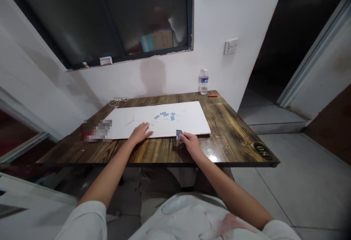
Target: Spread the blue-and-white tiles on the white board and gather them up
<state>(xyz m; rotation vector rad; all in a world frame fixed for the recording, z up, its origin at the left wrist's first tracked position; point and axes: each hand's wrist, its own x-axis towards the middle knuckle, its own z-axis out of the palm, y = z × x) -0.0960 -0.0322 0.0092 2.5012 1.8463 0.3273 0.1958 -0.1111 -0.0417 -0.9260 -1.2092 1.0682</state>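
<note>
A white board (128, 114) lies across the table, with several small blue-and-white rectangular pieces (165, 114) scattered near its middle. My left hand (140, 133) rests flat on the board's near edge, fingers stretched out, with nothing in it. Between the thumb and fingers of my right hand (191, 142) is a small blue card (178, 134) with pale window-like panels. It is held up at the near edge of the board, apart from the scattered pieces. Part of the card is covered by my fingertips.
The dark wooden table (230, 137) stands against a white wall. A water bottle (203, 82) and a red pen-like stick (212, 96) are at its far right. A white cable (118, 101) lies at the back left, near a blurred-out item (98, 130).
</note>
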